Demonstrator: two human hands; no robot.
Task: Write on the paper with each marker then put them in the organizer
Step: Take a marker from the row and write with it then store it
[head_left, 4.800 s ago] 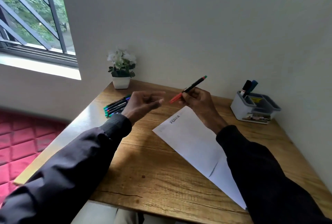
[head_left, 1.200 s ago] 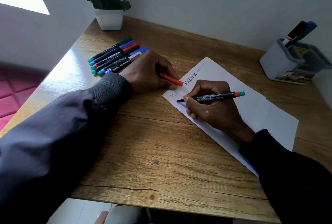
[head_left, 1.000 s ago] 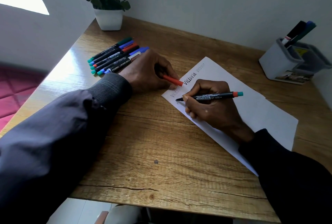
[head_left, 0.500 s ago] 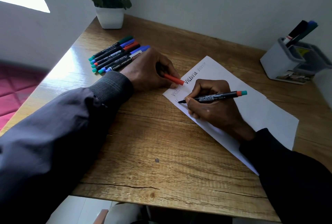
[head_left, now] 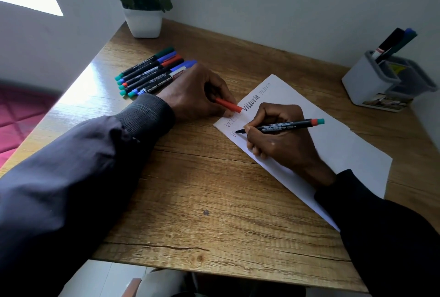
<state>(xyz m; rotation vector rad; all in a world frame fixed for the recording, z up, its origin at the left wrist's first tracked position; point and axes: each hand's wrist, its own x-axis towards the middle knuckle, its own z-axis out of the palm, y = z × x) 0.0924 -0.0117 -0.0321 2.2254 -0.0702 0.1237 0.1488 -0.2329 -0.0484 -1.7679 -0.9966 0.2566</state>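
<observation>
Our right hand (head_left: 281, 139) pinches the black marker (head_left: 281, 126), tip on the paper (head_left: 345, 153), while our left hand (head_left: 197, 94), just beside it, grips the red cap (head_left: 228, 105).

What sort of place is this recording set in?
Likely a home study corner: a wood-grain desk pushed against a plain white wall, a white potted plant at its far corner, and a grey plastic organizer holding markers.

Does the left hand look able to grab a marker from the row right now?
Probably not yet. The left hand lies right beside the marker row with nothing between them, but it is busy holding the red cap.
</observation>
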